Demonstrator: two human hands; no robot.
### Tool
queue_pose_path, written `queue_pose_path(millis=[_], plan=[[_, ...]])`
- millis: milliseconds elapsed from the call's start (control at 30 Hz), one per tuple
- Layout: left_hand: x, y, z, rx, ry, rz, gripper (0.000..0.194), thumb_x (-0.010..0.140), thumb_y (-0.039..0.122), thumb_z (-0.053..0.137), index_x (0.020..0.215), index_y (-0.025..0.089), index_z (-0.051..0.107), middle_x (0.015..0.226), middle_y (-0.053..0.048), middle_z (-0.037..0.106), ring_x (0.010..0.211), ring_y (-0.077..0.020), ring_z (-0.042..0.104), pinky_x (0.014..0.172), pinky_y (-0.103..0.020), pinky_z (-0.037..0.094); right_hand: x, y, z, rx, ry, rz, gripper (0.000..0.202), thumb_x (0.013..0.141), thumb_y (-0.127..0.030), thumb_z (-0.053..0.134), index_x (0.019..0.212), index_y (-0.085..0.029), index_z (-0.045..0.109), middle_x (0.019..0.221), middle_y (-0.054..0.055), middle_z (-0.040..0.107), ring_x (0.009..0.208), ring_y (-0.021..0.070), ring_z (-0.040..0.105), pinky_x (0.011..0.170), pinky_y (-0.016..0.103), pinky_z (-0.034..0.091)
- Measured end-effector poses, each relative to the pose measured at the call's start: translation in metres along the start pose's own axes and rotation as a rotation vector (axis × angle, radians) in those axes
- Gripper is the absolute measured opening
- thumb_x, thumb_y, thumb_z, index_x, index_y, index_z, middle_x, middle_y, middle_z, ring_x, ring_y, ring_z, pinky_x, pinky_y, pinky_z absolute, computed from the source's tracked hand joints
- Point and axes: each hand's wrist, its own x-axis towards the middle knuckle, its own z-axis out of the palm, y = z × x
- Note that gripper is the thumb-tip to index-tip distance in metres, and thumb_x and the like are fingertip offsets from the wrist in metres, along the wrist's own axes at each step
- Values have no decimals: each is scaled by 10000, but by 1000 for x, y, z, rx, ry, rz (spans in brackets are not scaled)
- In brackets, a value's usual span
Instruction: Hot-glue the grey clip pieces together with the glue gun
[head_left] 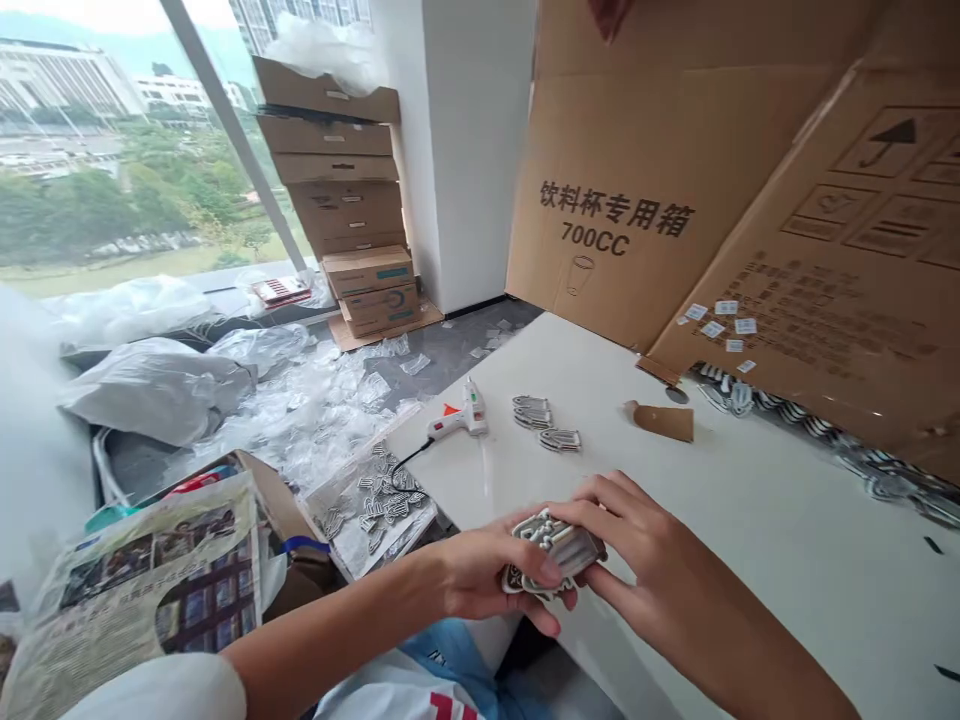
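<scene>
Between my two hands, above the near edge of the white table (pixel 750 560), is a stack of flat grey-white cut-out pieces (pixel 574 550) with dark patterned faces. My left hand (pixel 499 570) is closed round its left side, thumb across the front. Fingers of my right hand (pixel 626 530) grip the top and right side; the palm side is hidden. Farther back on the table lie small stacks of similar grey-white pieces (pixel 532 411), with another stack (pixel 560 440) beside them. A white glue gun (pixel 471 412) with an orange trigger rests to their left.
A tray of small loose pieces (pixel 386 505) stands left of the table. Tall cardboard (pixel 622 130) rises behind, with more pieces (pixel 795 410) along its base. A cardboard scrap (pixel 664 422) lies on the table. Plastic bags (pixel 300 420) cover the floor; stacked boxes (pixel 345 190) stand by the window.
</scene>
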Motion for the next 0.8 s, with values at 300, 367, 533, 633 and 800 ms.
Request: queue_pose_path(millis=[300, 367, 533, 633, 800], plan=[[-121, 32, -68, 136, 91, 271, 897, 560, 73, 891, 1394, 271, 630, 981, -15, 717, 707, -122, 649, 499, -155, 493, 70, -89, 65, -62, 118, -216, 757, 920, -11, 562, 1599, -332, 466, 1425, 95, 639, 1332, 332, 610, 1021, 492, 640], [-152, 41, -91, 169, 142, 342, 845, 602, 105, 899, 1385, 281, 636, 970, -16, 723, 721, -129, 656, 503, -151, 482, 79, -101, 73, -78, 145, -229, 763, 965, -88, 595, 1654, -359, 411, 1503, 96, 601, 1405, 354, 575, 1073, 533, 620], [-224, 56, -189, 317, 560, 595, 833, 592, 193, 976, 1358, 281, 659, 1091, -67, 762, 867, -202, 714, 574, -183, 539, 64, -78, 86, -51, 252, -55, 540, 1080, -341, 583, 1605, -434, 495, 1572, 54, 555, 1451, 335, 575, 1119, 516, 602], [-247, 50, -269, 356, 929, 614, 809, 517, 255, 1006, 1265, 270, 699, 1188, -99, 773, 998, -272, 746, 610, -198, 581, 28, -34, 94, -65, 358, 214, 477, 1068, -481, 607, 1542, -438, 572, 1542, 43, 590, 1396, 338, 627, 1112, 510, 605], [-239, 24, -378, 147, 1267, 501, 656, 531, 86, 963, 1101, 191, 656, 1016, -64, 753, 904, -206, 739, 733, -219, 638, -67, 51, 111, -79, 476, 690, 543, 976, -669, 655, 1425, -366, 688, 1443, 101, 676, 1176, 386, 758, 719, 415, 701]])
